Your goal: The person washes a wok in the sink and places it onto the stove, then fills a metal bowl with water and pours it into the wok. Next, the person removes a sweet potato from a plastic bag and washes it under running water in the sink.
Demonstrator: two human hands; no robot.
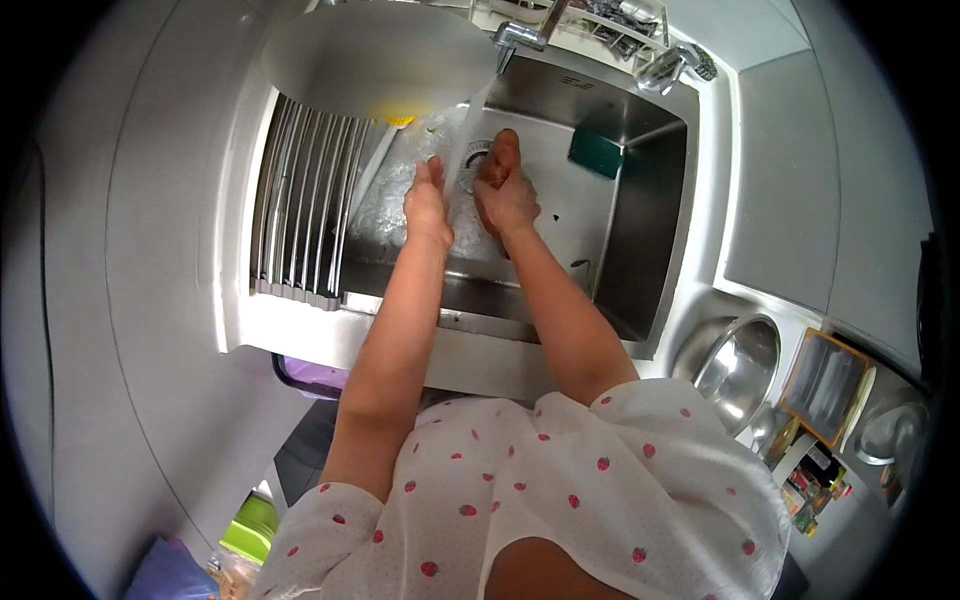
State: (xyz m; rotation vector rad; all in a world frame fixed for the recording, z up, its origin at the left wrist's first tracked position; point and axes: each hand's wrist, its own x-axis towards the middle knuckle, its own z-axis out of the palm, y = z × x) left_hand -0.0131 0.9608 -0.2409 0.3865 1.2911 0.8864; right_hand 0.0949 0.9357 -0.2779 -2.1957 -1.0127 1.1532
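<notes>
My right hand [513, 203] is wrapped round a long reddish-brown root vegetable [503, 158] over the right part of the sink [560, 240], near the drain [478, 153]. To its left, my left hand [427, 207] is held up with its fingers stretched out, and no object shows in it. A stream of water from the faucet [520, 38] falls between my two hands. Beneath my left hand, something clear and wet, water or plastic, covers the sink floor; which one I cannot tell.
A metal roll-up rack [305, 200] covers the sink's left side. A large pale round object [385, 55] blocks the upper left. A green item [596, 153] lies at the sink's right back. Metal bowls [745, 365] stand at the right.
</notes>
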